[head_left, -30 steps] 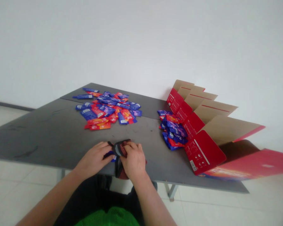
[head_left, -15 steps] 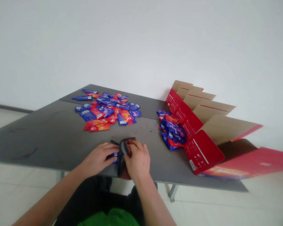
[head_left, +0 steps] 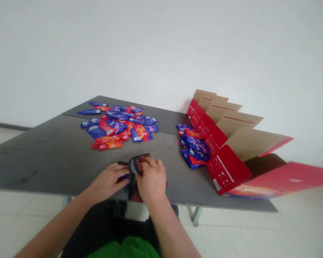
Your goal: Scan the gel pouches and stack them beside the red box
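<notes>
Near the table's front edge, my left hand (head_left: 107, 182) is closed on a blue packet (head_left: 123, 177), most of which its fingers cover. My right hand (head_left: 151, 179) wraps round a black device (head_left: 134, 167) with a grey rounded part, just right of the packet. A dark reddish piece shows below and beside that hand. Beyond the hands lies a loose pile of blue and red-orange packets (head_left: 121, 125). A smaller pile of similar packets (head_left: 195, 147) rests to the right, against the boxes.
Several open red cardboard boxes (head_left: 228, 168) with raised brown flaps (head_left: 238, 123) stand in a row on the right of the grey table (head_left: 56, 154). A pale wall (head_left: 150, 46) rises behind the table. The front edge runs close to my legs.
Both hands and the black device appear slightly further left. The piles and boxes have shifted a little left in view too, as the camera has turned slightly.
</notes>
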Demonstrator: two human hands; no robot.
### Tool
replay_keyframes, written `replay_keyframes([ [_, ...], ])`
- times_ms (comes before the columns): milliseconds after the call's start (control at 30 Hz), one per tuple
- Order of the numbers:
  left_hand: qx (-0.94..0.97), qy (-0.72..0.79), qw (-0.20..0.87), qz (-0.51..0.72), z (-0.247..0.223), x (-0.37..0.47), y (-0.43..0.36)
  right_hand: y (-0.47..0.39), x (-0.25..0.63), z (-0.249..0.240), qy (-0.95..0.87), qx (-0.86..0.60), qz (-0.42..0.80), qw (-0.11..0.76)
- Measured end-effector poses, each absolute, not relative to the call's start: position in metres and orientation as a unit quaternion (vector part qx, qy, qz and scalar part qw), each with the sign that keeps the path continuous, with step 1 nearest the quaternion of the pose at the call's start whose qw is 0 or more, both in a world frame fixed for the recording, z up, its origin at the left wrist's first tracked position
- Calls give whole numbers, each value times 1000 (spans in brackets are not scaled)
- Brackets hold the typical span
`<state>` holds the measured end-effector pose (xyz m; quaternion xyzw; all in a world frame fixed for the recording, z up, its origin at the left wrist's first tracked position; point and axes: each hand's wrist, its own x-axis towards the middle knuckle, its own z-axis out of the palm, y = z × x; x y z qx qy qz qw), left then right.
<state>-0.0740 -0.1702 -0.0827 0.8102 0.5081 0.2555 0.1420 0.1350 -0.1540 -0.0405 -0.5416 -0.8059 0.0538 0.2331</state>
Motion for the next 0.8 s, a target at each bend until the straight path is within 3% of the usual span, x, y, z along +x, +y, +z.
replay_keyframes([
  [133, 808, 516, 146, 244, -80, -74, -171, -163, 125, -57, -810, -536, 78, 223],
  [333, 811, 509, 144, 251, -82, -75, -170, -136, 189, -50, -759, -624, 59, 175],
  [467, 811, 512, 139, 247, -84, -76, -169, -147, 163, -36, -780, -584, 52, 219],
  [600, 806, 520, 130, 250, -92, -81, -167, -167, 121, -51, -820, -522, 68, 225],
  [800, 818, 513, 119, 230, -100, -89, -163, -146, 172, -60, -769, -601, 66, 206],
])
